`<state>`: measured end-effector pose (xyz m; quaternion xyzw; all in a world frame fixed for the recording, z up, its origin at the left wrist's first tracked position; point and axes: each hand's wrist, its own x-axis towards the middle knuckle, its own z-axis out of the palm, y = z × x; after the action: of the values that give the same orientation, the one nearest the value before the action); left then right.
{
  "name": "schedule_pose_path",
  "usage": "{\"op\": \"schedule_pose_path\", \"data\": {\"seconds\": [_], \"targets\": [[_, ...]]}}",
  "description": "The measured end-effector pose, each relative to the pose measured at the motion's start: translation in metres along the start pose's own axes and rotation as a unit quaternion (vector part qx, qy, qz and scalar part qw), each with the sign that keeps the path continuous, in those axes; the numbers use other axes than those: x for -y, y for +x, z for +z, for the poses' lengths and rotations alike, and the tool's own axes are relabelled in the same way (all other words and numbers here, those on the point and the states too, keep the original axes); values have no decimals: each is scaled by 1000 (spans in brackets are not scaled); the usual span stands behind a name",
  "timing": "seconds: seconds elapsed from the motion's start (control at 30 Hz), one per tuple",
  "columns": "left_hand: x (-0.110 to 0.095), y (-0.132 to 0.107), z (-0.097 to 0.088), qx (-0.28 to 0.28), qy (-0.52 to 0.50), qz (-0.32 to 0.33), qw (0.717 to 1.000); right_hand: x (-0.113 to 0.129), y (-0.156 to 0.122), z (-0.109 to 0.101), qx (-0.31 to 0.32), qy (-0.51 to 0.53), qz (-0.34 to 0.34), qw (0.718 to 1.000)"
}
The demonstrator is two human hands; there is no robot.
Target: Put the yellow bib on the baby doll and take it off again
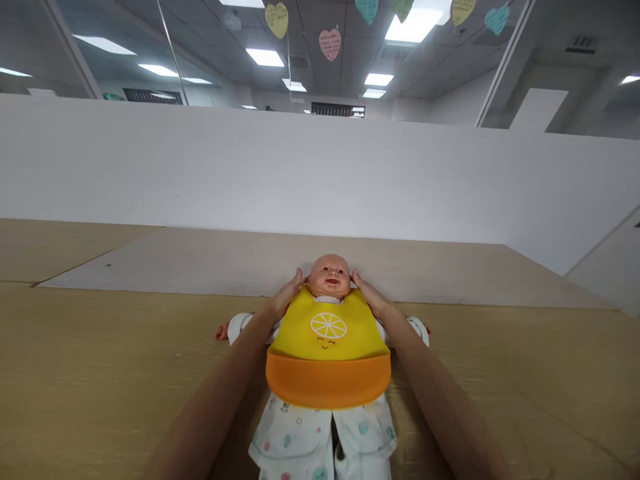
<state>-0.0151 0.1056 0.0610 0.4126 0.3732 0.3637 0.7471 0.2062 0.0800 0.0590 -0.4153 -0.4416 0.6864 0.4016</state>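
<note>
A baby doll [329, 275] in white patterned clothes lies on its back on a wooden table [100, 373], head away from me. A yellow silicone bib [327, 337] with an orange pocket and a lemon face covers its chest. My left hand [287, 293] reaches to the left side of the doll's neck, at the bib's upper corner. My right hand [369, 293] reaches to the right side of the neck. The fingers of both hands curl behind the neck and are mostly hidden.
A white partition wall [320, 173] runs along the table's far edge. Glass panels rise above it, with paper hearts [329, 43] hanging from the ceiling. A lighter wooden board [200, 263] lies on the table's back half.
</note>
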Motion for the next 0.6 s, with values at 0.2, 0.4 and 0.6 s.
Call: {"op": "schedule_pose_path", "data": {"seconds": [0.2,0.4,0.6], "targets": [[-7,-25,13,-20,-11,20,1000,13,-16,-2,-31,5,-65,997],[-3,-28,8,-39,-7,39,998,19,-28,4,31,26,-26,999],[9,-21,10,-17,-15,26,999,12,-22,5,42,60,-7,997]]}}
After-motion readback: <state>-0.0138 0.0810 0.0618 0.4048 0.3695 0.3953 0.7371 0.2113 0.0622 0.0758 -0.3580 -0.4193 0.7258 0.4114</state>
